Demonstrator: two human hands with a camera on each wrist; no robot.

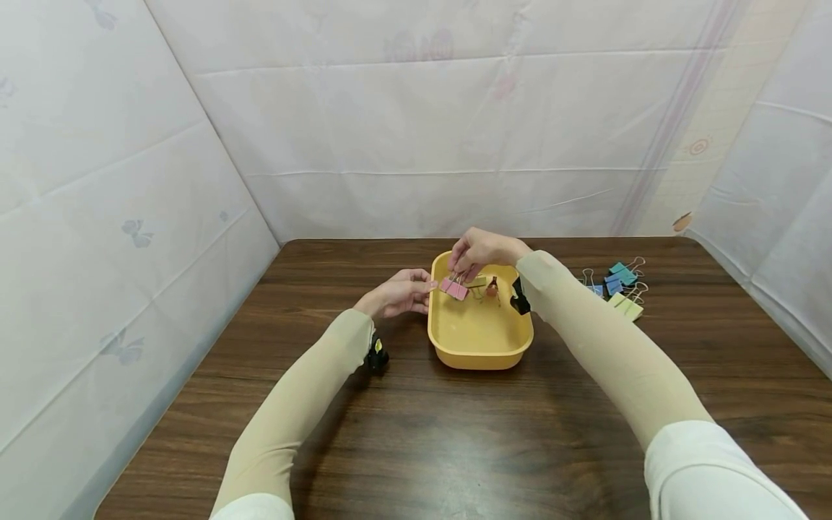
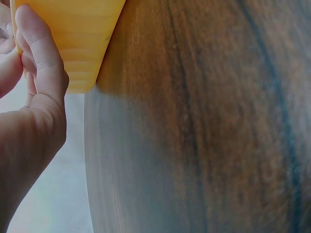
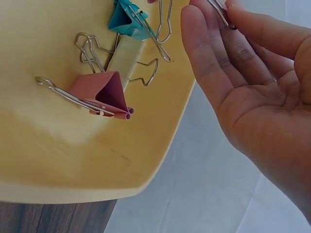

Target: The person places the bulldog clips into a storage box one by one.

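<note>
Right hand (image 1: 481,251) pinches pink clip (image 1: 454,288) by its wire handle over tub's (image 1: 479,347) far-left corner; left hand (image 1: 398,292) grips tub's left rim. Thin pinch (fingertips only) could slip, clip might land outside tub.

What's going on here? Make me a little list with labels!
Left hand: holds the tub's left rim
Right hand: pinches the wire handle of a pink clip over the tub
Tub: yellow, on a brown table
In the tub: a pale yellow clip, a teal clip and a pink one lying there
Right of the tub: loose clips, blue, teal and green
</note>
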